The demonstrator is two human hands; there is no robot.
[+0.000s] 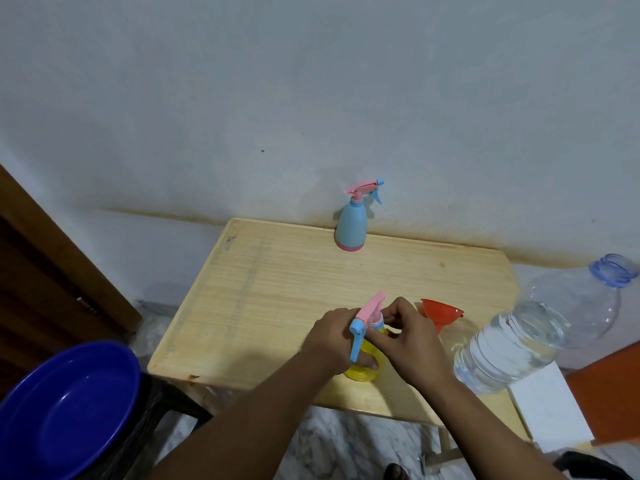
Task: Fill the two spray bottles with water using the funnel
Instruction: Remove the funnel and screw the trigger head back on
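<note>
On the wooden table [277, 289], left hand [332, 336] wraps yellow spray bottle [363, 370]; right hand [410, 336] pinches its collar.

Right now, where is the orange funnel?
The orange funnel sits on the wooden table, just right of the right hand, between it and the big water bottle.

A yellow spray bottle [363, 367] with a pink-and-blue trigger head stands upright near the front edge of the tabletop [277, 289], an orange funnel [440, 311] just beside it, while a blue spray bottle [351, 226] with a pink base stands upright at the far edge.
</note>
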